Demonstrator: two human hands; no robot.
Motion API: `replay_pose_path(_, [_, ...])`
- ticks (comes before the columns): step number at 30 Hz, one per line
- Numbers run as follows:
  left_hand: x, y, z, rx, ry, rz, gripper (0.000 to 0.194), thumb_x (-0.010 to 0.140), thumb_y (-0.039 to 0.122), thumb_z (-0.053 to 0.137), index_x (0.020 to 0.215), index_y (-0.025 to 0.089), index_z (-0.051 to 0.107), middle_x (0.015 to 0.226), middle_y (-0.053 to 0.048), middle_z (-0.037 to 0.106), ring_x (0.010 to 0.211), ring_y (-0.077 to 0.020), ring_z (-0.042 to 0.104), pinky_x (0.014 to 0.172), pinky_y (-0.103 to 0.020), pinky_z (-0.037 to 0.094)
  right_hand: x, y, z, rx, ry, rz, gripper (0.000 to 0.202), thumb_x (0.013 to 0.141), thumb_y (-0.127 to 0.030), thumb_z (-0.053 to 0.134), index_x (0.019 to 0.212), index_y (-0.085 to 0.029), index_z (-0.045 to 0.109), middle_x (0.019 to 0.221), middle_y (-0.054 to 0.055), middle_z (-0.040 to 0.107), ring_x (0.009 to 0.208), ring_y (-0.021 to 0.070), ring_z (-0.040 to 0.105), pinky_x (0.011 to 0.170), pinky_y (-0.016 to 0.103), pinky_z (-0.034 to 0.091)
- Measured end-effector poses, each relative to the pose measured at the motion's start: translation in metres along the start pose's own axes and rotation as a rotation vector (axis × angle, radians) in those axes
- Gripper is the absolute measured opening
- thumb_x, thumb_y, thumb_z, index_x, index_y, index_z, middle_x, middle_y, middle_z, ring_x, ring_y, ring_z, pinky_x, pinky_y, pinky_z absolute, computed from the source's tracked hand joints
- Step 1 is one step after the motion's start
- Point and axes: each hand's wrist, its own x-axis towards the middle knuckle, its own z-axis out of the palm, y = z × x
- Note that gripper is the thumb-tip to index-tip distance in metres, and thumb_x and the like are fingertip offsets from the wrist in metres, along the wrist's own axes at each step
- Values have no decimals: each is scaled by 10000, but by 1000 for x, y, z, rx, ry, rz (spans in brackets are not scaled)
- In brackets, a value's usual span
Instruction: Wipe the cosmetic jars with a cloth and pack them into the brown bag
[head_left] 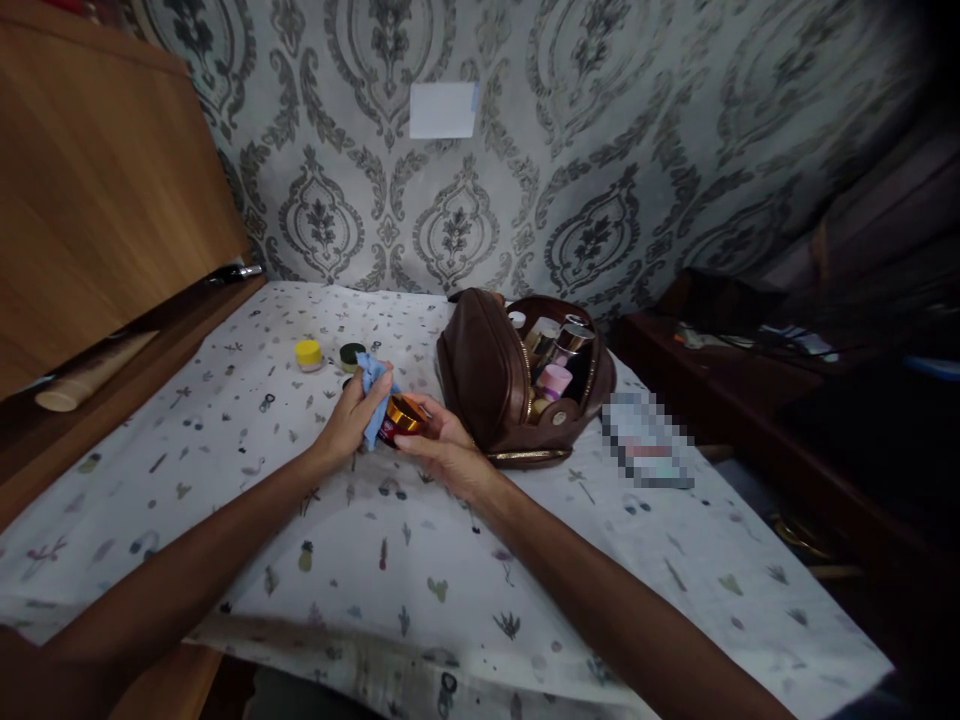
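Observation:
My right hand [448, 452] grips a dark red cosmetic jar with a shiny gold lid [406, 412], tilted above the table. My left hand [350, 415] is closed around a light blue cloth [371, 385], which presses against the jar's left side. Behind the hands stand a small jar with a yellow lid [308, 355] and a jar with a dark green lid [352, 356]. Another dark item is partly hidden behind my left hand. Just right of my right hand sits an open brown toiletry bag [484, 370] holding several bottles and jars, one with a pink cap [554, 381].
A white patterned cloth [360, 590] covers the table. At the left rises a wooden panel [112, 180] with a ledge. A blurred packet [649, 440] lies right of the bag, and a dark wooden surface [720, 365] adjoins the right side. Wallpaper closes off the back.

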Motion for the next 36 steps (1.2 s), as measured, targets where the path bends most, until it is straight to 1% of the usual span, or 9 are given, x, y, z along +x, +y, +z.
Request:
replay_pose_path(5, [-1, 1, 0, 16, -42, -70, 690, 895, 709, 479, 1300, 156, 556, 1235, -134, 647, 1166, -278, 609, 1030, -391, 475, 1, -2, -2, 36, -37, 13, 566, 528, -176, 931, 1038, -244, 693, 1014, -21, 712, 867, 150, 667, 664, 236, 567])
replay_pose_path(8, [-3, 1, 1, 44, -65, -56, 716, 931, 714, 379, 1363, 161, 520, 1288, -146, 620, 1212, -286, 591, 1082, -426, 446, 2, -3, -2, 37, -24, -14, 563, 531, -182, 933, 1046, -249, 715, 1050, -14, 722, 923, 153, 667, 784, 265, 563])
replay_pose_path(11, [-5, -1, 2, 76, -85, 61, 714, 956, 705, 314, 1446, 204, 451, 1398, -131, 551, 1328, -273, 508, 1163, -427, 370, 2, -3, -1, 62, -12, -60, 529, 543, -213, 933, 1031, -252, 735, 1082, -6, 731, 993, 155, 659, 935, 292, 520])
replay_pose_path(14, [-6, -7, 1, 159, -118, 282, 781, 935, 720, 374, 1523, 208, 329, 1481, -145, 464, 1402, -289, 428, 1214, -457, 294, 2, -4, -1, 111, -7, -57, 486, 575, -287, 933, 1019, -253, 740, 1042, -12, 739, 929, 141, 661, 873, 263, 523])
replay_pose_path(18, [-2, -18, -2, 408, -138, 634, 1048, 772, 699, 687, 1552, 182, 215, 1491, -202, 428, 1410, -358, 411, 1174, -511, 355, 1, -5, -1, 209, -41, -22, 405, 608, -326, 930, 950, -226, 737, 911, -33, 749, 810, 107, 654, 778, 214, 520])
replay_pose_path(21, [2, -22, -6, 584, -142, 797, 980, 782, 592, 747, 1533, 228, 235, 1464, -184, 487, 1365, -337, 485, 1107, -482, 449, 0, -5, 1, 227, -84, -3, 382, 609, -283, 931, 929, -208, 736, 890, -33, 754, 816, 105, 666, 801, 210, 523])
replay_pose_path(27, [5, -20, -17, 790, -104, 928, 815, 853, 644, 635, 1476, 209, 342, 1243, -137, 667, 1088, -276, 694, 872, -359, 590, 0, -2, 1, 240, -43, 21, 410, 648, -451, 899, 934, -207, 734, 872, -22, 750, 777, 116, 660, 703, 217, 529])
replay_pose_path(31, [3, -18, -18, 833, -73, 921, 764, 864, 656, 610, 1459, 226, 400, 1216, -128, 686, 1048, -274, 711, 825, -347, 600, -1, -3, 1, 195, -34, 12, 398, 658, -486, 885, 873, -199, 714, 792, -30, 712, 700, 107, 620, 605, 203, 478])
replay_pose_path(36, [1, -16, -15, 759, -43, 910, 697, 897, 617, 591, 1446, 218, 432, 1230, -122, 685, 1060, -273, 707, 831, -338, 595, -1, -9, 4, 193, 3, -23, 446, 555, -466, 940, 808, -183, 706, 754, -30, 692, 667, 100, 601, 591, 199, 465])
